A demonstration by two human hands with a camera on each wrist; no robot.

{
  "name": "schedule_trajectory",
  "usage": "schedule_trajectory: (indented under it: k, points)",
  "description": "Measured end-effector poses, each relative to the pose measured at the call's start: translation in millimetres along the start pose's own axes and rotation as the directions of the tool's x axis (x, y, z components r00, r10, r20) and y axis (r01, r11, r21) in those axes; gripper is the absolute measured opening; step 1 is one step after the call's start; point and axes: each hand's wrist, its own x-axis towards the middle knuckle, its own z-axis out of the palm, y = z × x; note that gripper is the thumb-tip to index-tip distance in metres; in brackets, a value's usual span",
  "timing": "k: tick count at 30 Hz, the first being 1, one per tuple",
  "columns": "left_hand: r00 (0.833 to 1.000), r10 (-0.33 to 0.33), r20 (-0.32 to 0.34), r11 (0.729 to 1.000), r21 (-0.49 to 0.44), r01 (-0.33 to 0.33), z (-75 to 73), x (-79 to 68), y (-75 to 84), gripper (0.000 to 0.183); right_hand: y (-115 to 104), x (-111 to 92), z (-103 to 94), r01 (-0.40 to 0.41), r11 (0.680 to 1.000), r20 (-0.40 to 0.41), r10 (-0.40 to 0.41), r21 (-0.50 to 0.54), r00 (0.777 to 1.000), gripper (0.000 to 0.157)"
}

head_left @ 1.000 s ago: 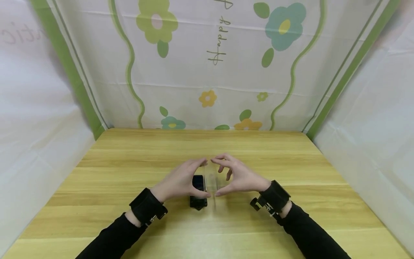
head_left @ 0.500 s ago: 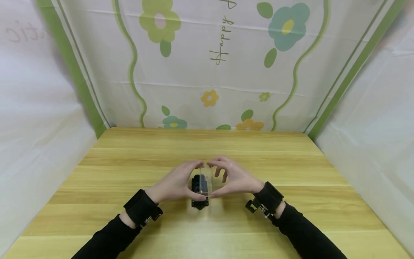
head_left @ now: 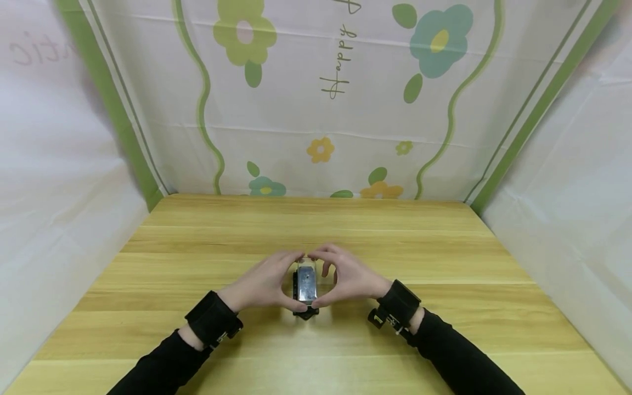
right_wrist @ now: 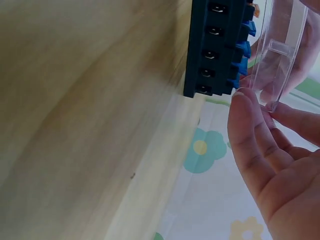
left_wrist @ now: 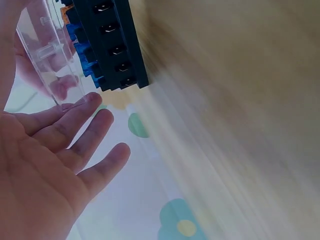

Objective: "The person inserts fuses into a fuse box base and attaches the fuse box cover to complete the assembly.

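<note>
A black blade-fuse box (head_left: 306, 313) stands on the wooden table, its blue fuses and an orange one showing in both wrist views. Over it, a clear plastic cover (head_left: 307, 282) is held at its far and near ends by both hands. My left hand (head_left: 259, 282) pinches the cover from the left with thumb and fingertips, while its other fingers stretch out loosely. From the right, my right hand (head_left: 351, 278) pinches the same ends. In the wrist views a gap shows between the cover (left_wrist: 47, 55) and the body of the fuse box (right_wrist: 212, 50).
The wooden table (head_left: 395, 340) spreads around the hands. A white cloth with printed flowers (head_left: 276, 109) hangs behind its far edge, and white cloth walls (head_left: 568, 192) rise at both sides.
Both hands have carried the clear cover leftward, from the right of the fuse box to above it. The fuse box has stayed in place on the table.
</note>
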Motion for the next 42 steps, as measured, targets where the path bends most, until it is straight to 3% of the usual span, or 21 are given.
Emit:
schedule_trajectory:
  k: [42]
  points:
    - [0.995,-0.074,0.068,0.997,0.000,0.074,6.3,-1.6,-3.4,0.105,2.8,1.2,6.0,-0.021,0.995,0.071,0.028,-0.098,0.997,0.094]
